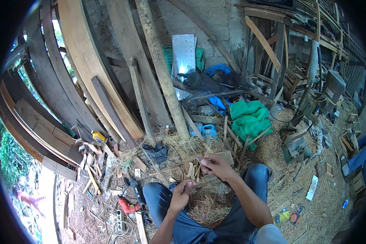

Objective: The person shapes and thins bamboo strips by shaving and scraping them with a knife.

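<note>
Over my lap, my left hand [183,194] is closed in a pinch on a thin pale strand [197,174], like straw or a thin wood strip. A little higher and to the right, my right hand [217,166] is also closed, close to the strand's upper part. A small bluish-grey tip shows beside its fingers; I cannot make out what it belongs to. Short pale wood pieces [190,169] lie just beyond the hands, between my knees. Straw and shavings cover the ground below.
Tall planks [75,53] and a pole [162,69] lean at the back. A red power drill [129,206] and a white power strip [120,221] lie at left. A green sheet [250,120] is heaped ahead; a machine [299,148] stands right. Another person's leg [360,158] shows far right.
</note>
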Tool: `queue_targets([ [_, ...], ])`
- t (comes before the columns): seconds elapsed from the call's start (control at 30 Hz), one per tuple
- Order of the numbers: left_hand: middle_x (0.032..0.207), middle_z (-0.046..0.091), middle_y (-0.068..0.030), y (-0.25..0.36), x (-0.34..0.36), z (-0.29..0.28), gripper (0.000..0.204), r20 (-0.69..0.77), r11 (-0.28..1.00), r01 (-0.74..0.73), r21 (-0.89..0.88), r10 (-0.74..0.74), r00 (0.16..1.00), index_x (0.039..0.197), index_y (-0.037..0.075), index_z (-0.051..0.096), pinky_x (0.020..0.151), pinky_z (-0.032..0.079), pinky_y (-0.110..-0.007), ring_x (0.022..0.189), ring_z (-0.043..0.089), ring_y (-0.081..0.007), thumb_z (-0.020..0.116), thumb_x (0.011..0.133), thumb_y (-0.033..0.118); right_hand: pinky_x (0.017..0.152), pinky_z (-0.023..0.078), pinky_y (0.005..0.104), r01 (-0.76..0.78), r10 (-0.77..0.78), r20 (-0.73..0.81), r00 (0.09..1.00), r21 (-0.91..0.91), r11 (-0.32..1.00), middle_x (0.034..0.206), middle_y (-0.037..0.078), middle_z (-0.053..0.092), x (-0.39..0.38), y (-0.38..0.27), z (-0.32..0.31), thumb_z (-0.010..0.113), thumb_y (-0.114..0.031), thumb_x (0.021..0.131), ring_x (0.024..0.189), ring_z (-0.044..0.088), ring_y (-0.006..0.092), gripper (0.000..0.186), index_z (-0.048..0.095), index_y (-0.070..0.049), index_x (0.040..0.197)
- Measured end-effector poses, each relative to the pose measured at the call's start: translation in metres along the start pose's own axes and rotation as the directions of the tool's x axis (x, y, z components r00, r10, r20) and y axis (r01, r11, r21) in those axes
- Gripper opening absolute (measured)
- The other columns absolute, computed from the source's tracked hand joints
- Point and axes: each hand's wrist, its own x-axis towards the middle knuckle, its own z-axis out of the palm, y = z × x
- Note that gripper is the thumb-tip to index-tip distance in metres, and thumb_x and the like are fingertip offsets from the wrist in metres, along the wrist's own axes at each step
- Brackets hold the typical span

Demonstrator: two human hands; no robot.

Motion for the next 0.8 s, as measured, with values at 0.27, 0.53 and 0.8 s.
queue_targets([
  [0.27,0.071,0.051,0.001,0.016,-0.004,-0.003,0.021,0.069,0.998,0.054,0.027,-0.056,0.996,0.095,0.002,0.058,0.06,0.039,-0.023,0.064,0.045,-0.0069,0.046,0.098,0.02,0.041,0.029,0.0209,-0.061,0.051,-0.113,0.992,-0.088,0.994,0.064,-0.002,0.055,0.006,-0.003,-0.022,0.063,-0.025,0.089,0.048,0.04,0.0026,0.022,0.061,-0.003,0.084],
  [0.53,0.067,0.04,0.0055,0.012,-0.016,-0.009,0.02,0.061,0.998,-0.056,-0.009,0.056,0.997,0.091,0.005,0.057,0.052,0.028,-0.02,0.059,0.034,-0.004,0.047,0.098,0.021,0.039,0.029,0.0207,-0.01,-0.096,-0.364,0.926,-0.277,0.961,0.062,-0.005,0.053,0.013,-0.022,-0.062,0.063,-0.025,0.089,0.046,0.04,0.0026,0.02,0.06,-0.006,0.082],
  [0.8,0.066,0.043,0.0038,-0.001,-0.006,-0.012,0.023,0.042,0.991,0.077,-0.111,-0.073,0.996,0.089,0.004,0.056,0.055,0.034,-0.021,0.061,0.039,-0.005,0.045,0.099,0.022,0.041,0.031,0.0197,0.063,-0.068,-0.086,0.994,-0.058,0.996,0.063,-0.002,0.051,-0.001,-0.002,0.002,0.06,-0.021,0.09,0.046,0.039,0.0035,0.019,0.06,-0.002,0.087],
])
